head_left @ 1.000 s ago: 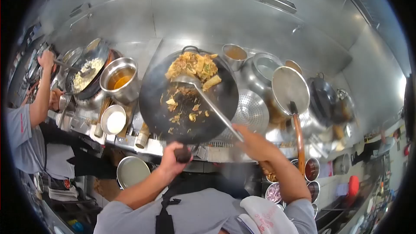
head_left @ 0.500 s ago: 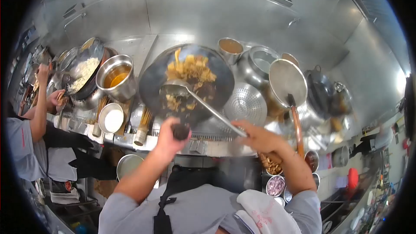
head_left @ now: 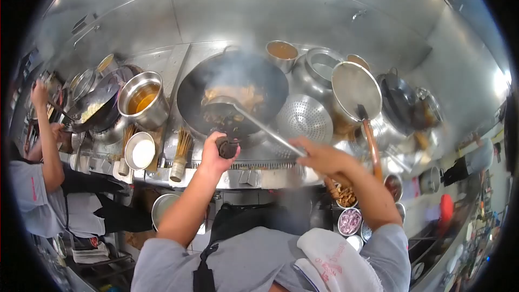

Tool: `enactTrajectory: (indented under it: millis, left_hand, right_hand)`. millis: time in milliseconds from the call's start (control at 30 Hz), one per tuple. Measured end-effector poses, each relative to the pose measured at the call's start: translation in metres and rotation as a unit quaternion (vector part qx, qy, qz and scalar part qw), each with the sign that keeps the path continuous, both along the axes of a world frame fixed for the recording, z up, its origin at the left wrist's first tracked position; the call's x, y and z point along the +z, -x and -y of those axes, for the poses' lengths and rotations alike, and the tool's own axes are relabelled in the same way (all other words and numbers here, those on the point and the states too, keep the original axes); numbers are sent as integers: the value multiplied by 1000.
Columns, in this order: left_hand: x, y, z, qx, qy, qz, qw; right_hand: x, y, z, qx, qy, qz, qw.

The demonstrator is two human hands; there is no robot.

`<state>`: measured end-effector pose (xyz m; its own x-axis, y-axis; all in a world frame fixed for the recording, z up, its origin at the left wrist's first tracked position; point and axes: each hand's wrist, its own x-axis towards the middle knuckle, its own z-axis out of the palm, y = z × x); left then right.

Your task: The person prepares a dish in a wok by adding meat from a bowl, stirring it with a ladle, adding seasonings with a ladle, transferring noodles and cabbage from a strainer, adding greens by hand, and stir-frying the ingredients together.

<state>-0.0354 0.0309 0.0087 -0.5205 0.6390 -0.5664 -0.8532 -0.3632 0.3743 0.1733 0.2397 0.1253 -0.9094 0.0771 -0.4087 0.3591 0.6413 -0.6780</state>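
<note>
My left hand point(head_left: 217, 156) is closed around the dark, round-ended handle point(head_left: 227, 147) of the wok point(head_left: 265, 79), at the wok's near edge. In my right hand point(head_left: 319, 156), slightly blurred, is the shaft of a long metal ladle point(head_left: 263, 125). The ladle's bowl is inside the wok, against the near side of yellow-brown food pieces point(head_left: 233, 93). Steam rises over the food and blurs its outline, so I cannot tell its exact kind.
A perforated strainer point(head_left: 306, 124) and a wooden-handled mesh sieve point(head_left: 354, 89) lie to the right. Left stand a pot of amber liquid point(head_left: 130, 109), a bowl of white contents point(head_left: 141, 151) and a bamboo brush point(head_left: 179, 168). A co-worker point(head_left: 40, 184) handles another wok at far left.
The wok has tilted back level and its food has settled lower, with more steam above it. My left hand has moved slightly up. The co-worker's wok has shifted and tipped.
</note>
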Motion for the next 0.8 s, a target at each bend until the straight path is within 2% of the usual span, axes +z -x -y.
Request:
enactTrajectory:
  millis: [33, 100, 133, 167, 233, 267, 300, 333, 367, 433, 467, 600, 633, 700, 733, 767, 800]
  left_hand:
    - [-15, 5, -5, -7, -6, -13, 1000]
    - [-43, -13, 10, 7, -35, -10, 999]
    - [-55, -29, 26, 3, -24, -29, 999]
    - [-63, -41, 43, 1, -10, -52, 999]
    - [-40, -64, 61, -22, 17, -56, 998]
    - [-30, -61, 58, -36, -12, -71, 997]
    - [-8, -48, 48, -42, -11, -42, 998]
    - [17, -37, 34, 22, -6, -17, 1000]
    - [25, -13, 19, 6, 10, 35, 999]
    - [-4, 10, 1, -24, -23, -1, 999]
    - [-22, 8, 0, -12, -13, -13, 1000]
    - [-60, -48, 49, -20, -12, -64, 998]
    - [-53, -58, 62, -42, -8, -73, 996]
    - [-18, -51, 51, -21, -17, -65, 998]
    - [-3, -48, 45, 0, -16, -47, 999]
    - [14, -29, 26, 22, 11, 24, 999]
    - [11, -9, 12, -3, -19, 1, 1000]
  right_hand:
    - [-19, 4, -1, -7, 3, -1, 1000]
    - [-42, 22, 4, -34, -130, -126, 983]
    - [-49, 25, 11, -63, -159, -87, 981]
    - [-47, 18, 18, -60, -162, -97, 980]
    - [-34, 4, 30, -65, -145, -83, 984]
    - [-31, 2, 20, -62, -145, -85, 984]
    - [-30, -7, 8, 4, -87, -133, 987]
    - [-31, -12, 3, 70, -25, -178, 981]
    - [-33, -5, 2, 73, -20, -174, 982]
    - [-34, 14, -8, 12, -31, -49, 998]
    - [-31, 26, -2, -28, -42, -29, 998]
    - [-19, 26, 26, -91, -143, -34, 985]
    - [-25, 15, 24, -91, -143, -38, 985]
    - [-32, -10, 11, 13, -101, -172, 980]
    - [-20, -16, 6, 35, -27, -164, 986]
    - [-13, -8, 4, 39, -20, -157, 987]
    - [-7, 2, 1, 20, -13, -66, 998]
